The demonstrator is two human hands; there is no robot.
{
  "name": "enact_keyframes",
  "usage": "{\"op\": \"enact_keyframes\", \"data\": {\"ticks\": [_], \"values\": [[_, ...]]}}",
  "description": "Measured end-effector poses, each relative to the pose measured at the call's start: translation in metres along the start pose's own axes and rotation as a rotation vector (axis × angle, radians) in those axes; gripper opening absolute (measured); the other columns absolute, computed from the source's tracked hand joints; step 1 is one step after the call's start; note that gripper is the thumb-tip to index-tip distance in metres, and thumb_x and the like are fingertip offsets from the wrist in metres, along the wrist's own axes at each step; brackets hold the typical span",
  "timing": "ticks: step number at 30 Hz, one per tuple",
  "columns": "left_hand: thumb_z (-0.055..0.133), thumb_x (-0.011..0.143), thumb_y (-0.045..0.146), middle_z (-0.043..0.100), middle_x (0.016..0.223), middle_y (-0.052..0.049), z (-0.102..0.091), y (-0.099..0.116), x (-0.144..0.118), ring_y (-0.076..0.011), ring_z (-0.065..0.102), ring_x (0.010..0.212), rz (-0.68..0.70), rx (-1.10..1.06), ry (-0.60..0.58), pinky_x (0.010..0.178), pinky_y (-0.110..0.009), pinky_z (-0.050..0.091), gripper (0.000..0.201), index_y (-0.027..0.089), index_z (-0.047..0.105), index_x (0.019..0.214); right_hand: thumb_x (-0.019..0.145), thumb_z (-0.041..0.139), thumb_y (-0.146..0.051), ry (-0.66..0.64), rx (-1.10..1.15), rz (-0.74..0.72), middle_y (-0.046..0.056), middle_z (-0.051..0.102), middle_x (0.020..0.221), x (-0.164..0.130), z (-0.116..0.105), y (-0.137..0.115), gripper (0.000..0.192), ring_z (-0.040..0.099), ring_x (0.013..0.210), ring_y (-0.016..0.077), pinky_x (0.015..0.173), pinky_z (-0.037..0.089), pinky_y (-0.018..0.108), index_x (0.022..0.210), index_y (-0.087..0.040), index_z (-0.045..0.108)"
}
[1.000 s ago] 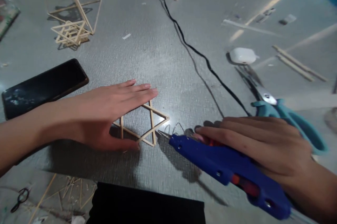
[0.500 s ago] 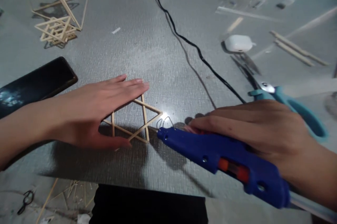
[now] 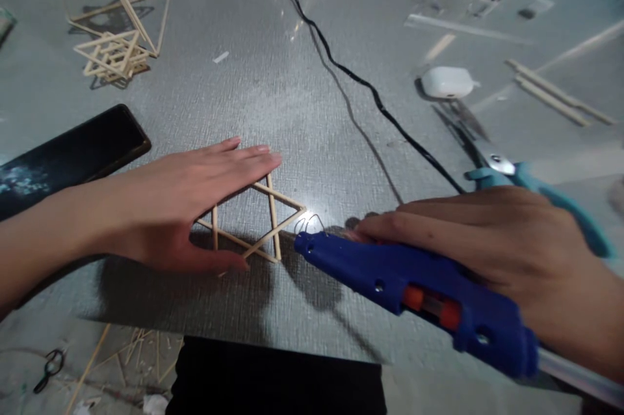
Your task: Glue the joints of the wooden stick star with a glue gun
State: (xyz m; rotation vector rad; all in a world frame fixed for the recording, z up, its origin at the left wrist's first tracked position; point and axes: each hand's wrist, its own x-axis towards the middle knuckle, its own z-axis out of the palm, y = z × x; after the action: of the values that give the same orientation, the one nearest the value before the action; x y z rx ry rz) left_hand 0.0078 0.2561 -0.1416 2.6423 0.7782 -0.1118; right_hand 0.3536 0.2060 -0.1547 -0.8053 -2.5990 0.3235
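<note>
Wooden-stick star (image 3: 273,213) was pinned on tabletop (image 3: 312,119) under spread left hand (image 3: 202,190); hot-glue gun (image 3: 424,275) was gripped by right hand (image 3: 502,239), nozzle (image 3: 288,233) near star. Gluing was seemingly underway; steady nozzle placement called for.

Left hand (image 3: 214,200) bare, fingernails (image 3: 276,159) short; left forearm (image 3: 53,239) bare too. Right hand (image 3: 502,239) bare, small dark spot (image 3: 431,233) on finger. Black garment (image 3: 273,379) below, plain, left edge wavy.

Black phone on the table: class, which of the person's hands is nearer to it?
Left: the left hand lies close beside the phone, on the wooden star. The right hand is farther off, past that star, gripping the glue gun.
</note>
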Motion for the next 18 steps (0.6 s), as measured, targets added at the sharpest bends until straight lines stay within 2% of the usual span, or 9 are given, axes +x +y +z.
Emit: {"op": "enact_keyframes", "data": {"ticks": [7,13,18], "values": [[0.068,0.096,0.074,0.026,0.184,-0.018,0.0001,-0.0012,-0.001,-0.0395,0.022,0.172,-0.009,0.012,-0.006,0.142,-0.054,0.02,0.112,0.014,0.018,0.178,0.118,0.044,-0.046,0.004,0.019,0.014,-0.003,0.08,0.088,-0.003,0.004,-0.0005,0.027,0.077,0.068,0.0088,0.056,0.05,0.027,0.119,-0.029,0.064],[0.069,0.097,0.071,0.026,0.184,-0.017,-0.0001,-0.0003,-0.0026,-0.0394,0.022,0.172,-0.006,0.004,0.004,0.142,-0.054,0.019,0.11,0.017,0.018,0.178,0.119,0.037,-0.047,0.011,-0.012,-0.012,-0.003,0.074,0.073,-0.0034,-0.0014,0.0007,0.032,0.07,0.054,0.0108,0.046,0.043,0.031,0.117,-0.03,0.064],[0.072,0.095,0.07,0.027,0.184,-0.016,0.0005,-0.0004,-0.0021,-0.0395,0.023,0.171,-0.003,-0.017,0.012,0.142,-0.054,0.02,0.111,0.018,0.019,0.178,0.119,0.041,-0.045,0.006,0.017,0.011,-0.002,0.081,0.084,-0.0014,0.0016,0.0006,0.026,0.076,0.063,0.0126,0.05,0.048,0.03,0.118,-0.031,0.064]]}}
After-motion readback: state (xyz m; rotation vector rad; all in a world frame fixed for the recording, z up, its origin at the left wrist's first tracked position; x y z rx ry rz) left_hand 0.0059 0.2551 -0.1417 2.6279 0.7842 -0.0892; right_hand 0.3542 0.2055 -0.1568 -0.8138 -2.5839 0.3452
